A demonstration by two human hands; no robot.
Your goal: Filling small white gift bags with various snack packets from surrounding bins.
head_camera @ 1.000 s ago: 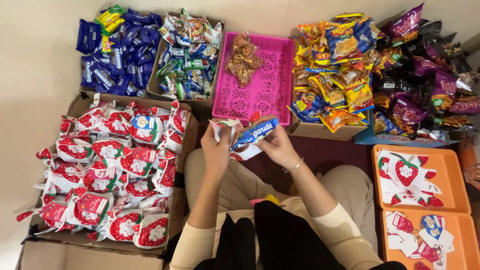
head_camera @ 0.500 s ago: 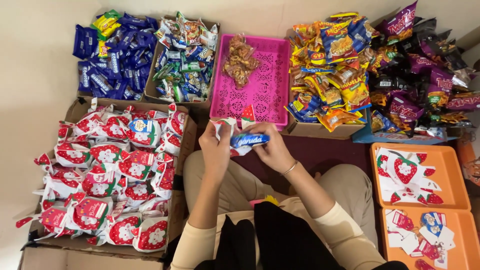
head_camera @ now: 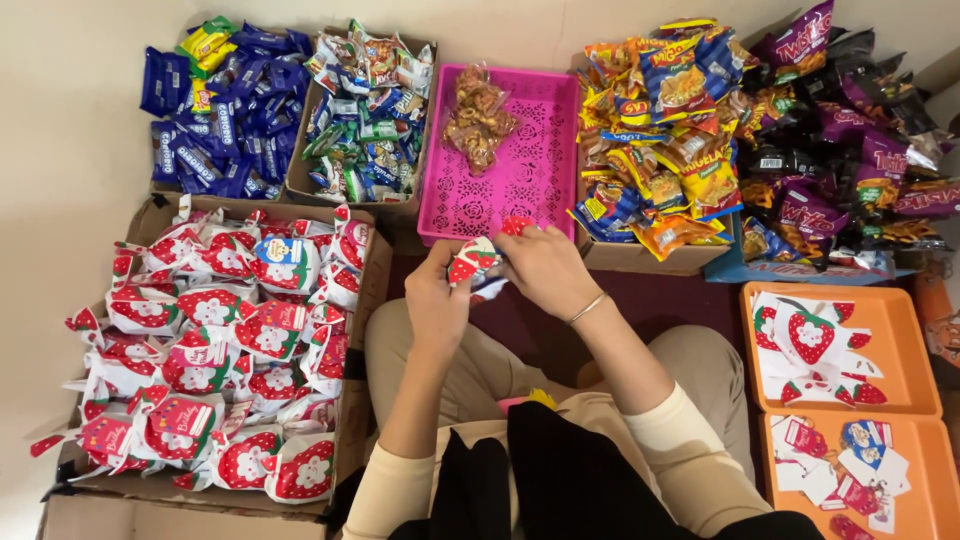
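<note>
A person seated on the floor holds a small strawberry-print bag (head_camera: 473, 262) between both hands, just near of the pink perforated tray (head_camera: 520, 190). The blue snack packet that stood out between the hands a second ago no longer shows; it appears to have gone inside the bag, which suggests this bag is filled and its top is being closed. The left hand (head_camera: 437, 300) is curled around the bag's left side; the right hand (head_camera: 540, 268), a thin bangle at its wrist, pinches the bag's red-tipped top with its fingers closed.

To the left, a brown cardboard box (head_camera: 357, 400) brims with finished bags, glossy white film with red strawberries and twisted ears. On the far side lie crinkled blue foil packets (head_camera: 215, 120) and a box of mixed wrapped sweets (head_camera: 365, 110); in the tray sits one clear packet of brown snacks (head_camera: 478, 125). At right, shiny yellow and purple crisp packets (head_camera: 690, 140) heap up, and smooth orange trays (head_camera: 890, 300) carry flat, unfilled strawberry bags (head_camera: 810, 345).
</note>
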